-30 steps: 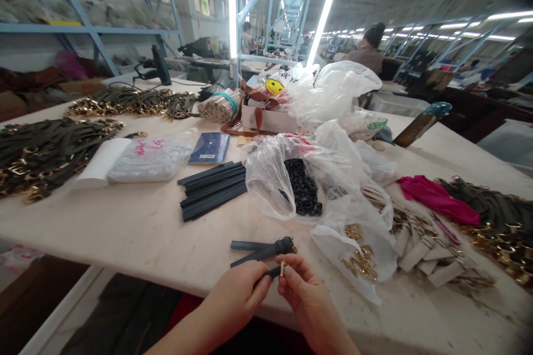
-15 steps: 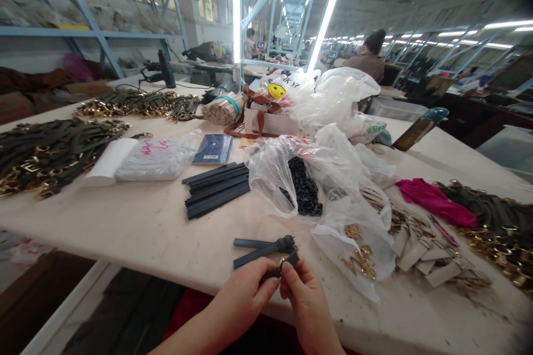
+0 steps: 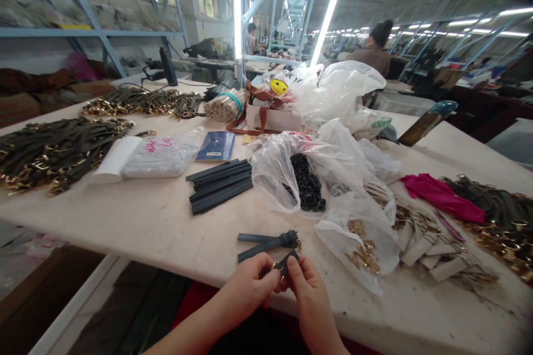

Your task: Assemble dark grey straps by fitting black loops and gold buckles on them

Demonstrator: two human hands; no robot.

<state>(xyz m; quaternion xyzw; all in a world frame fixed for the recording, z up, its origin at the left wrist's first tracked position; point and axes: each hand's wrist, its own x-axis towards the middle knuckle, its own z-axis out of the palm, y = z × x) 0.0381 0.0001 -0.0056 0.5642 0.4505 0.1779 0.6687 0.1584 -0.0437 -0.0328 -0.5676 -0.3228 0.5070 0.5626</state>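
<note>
Both hands meet at the near edge of the table, closed on one dark strap (image 3: 286, 260) with a small gold metal fitting on it. My left hand (image 3: 254, 280) pinches the strap's left part by the fitting. With thumb and fingers, my right hand (image 3: 307, 283) grips the strap's other end. Fingers hide much of the strap. Just beyond the hands lie two finished-looking dark straps (image 3: 266, 244), with black loops and gold fittings at their right ends. Black loops (image 3: 307, 188) fill one plastic bag, and gold buckles (image 3: 364, 255) lie in another.
A stack of flat dark strips (image 3: 220, 186) lies beyond the hands. Straps with gold hardware (image 3: 62, 150) are heaped at left. At right are beige straps (image 3: 428, 249), a pink cloth (image 3: 443, 197) and more dark straps. A bottle (image 3: 427, 122) leans farther back; a person (image 3: 370, 58) sits behind.
The right hand's thumb has moved up along the strap, and the left fingers have shifted toward the fitting. The whole view has shifted slightly.
</note>
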